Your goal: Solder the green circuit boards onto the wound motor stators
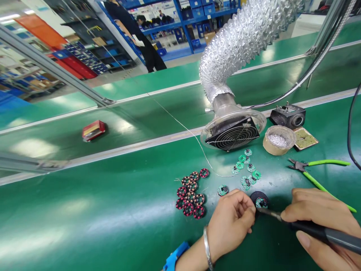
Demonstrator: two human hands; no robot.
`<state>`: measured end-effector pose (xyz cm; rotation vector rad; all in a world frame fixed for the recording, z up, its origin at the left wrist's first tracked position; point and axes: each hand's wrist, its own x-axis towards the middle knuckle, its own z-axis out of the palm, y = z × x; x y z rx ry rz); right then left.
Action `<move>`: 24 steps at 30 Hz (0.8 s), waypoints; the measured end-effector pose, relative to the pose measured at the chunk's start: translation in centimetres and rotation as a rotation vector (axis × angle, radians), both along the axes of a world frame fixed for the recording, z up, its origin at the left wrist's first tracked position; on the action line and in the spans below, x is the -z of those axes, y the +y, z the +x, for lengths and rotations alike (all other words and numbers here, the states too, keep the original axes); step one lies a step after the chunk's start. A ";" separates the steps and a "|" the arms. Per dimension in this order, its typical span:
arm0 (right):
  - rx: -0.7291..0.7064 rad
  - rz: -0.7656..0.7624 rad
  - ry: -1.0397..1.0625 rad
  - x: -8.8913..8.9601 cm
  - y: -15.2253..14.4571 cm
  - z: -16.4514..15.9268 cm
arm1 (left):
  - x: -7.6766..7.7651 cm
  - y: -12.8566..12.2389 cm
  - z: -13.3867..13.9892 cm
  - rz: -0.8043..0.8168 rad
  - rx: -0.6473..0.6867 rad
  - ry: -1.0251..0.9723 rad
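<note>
My right hand (pixel 324 222) grips a soldering iron (pixel 313 230) by its dark handle. The iron's tip reaches a small round circuit board (pixel 261 204) seated on a black round base (pixel 255 196). Just left of that board, my left hand (pixel 235 216) is closed in a pinch, its fingertips at the base's edge. What those fingers hold, if anything, is hidden. Another round board (pixel 222 190) lies just beyond my left hand. Several loose green circuit boards (pixel 250 168) are scattered farther up the bench.
Several copper-wound rings (pixel 190 197) lie left of my hands. A fan-fronted fume extractor (pixel 234 135) hangs from a silver duct (pixel 234 49). Green-handled cutters (pixel 318 169), a tub of metal bits (pixel 278 141) and a sponge (pixel 306 138) are on the right. Thin wire (pixel 194 135) crosses the bench.
</note>
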<state>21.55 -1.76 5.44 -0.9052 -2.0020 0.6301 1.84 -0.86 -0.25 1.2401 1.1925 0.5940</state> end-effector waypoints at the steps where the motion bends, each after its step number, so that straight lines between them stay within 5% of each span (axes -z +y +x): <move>1: 0.000 -0.001 -0.005 -0.1 0.1 0.0 | 0.0 0.0 0.0 0.003 0.001 0.005; 5: -0.013 -0.014 -0.019 -0.1 0.0 0.1 | 0.1 -0.1 0.0 0.012 0.003 0.022; 11: 0.151 0.006 0.095 1.1 -0.9 0.1 | 0.2 -0.1 0.0 0.021 0.003 0.022; 24: 0.086 0.081 0.044 1.9 0.3 1.9 | 0.3 -0.3 -0.1 0.033 0.016 0.024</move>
